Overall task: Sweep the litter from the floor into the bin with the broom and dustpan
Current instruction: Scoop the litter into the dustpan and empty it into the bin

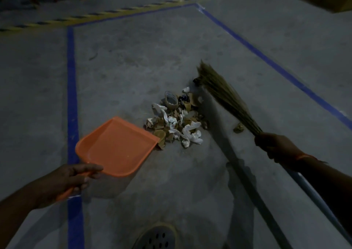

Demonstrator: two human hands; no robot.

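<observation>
Both hands grip tools (left (70, 180) dustpan (116, 146), right (276, 147) broom (226, 96)), litter (177, 119) lying between them.

I count one dustpan (116, 146), one broom (226, 98), one litter pile (178, 119), one stray scrap (239, 128), and two hands (76, 178) (276, 148).

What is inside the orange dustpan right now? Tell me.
The orange dustpan shows only its bare tray, with perhaps a pale speck. The litter pile lies on the floor at its front lip. The floor beneath the pan is hidden.
</observation>
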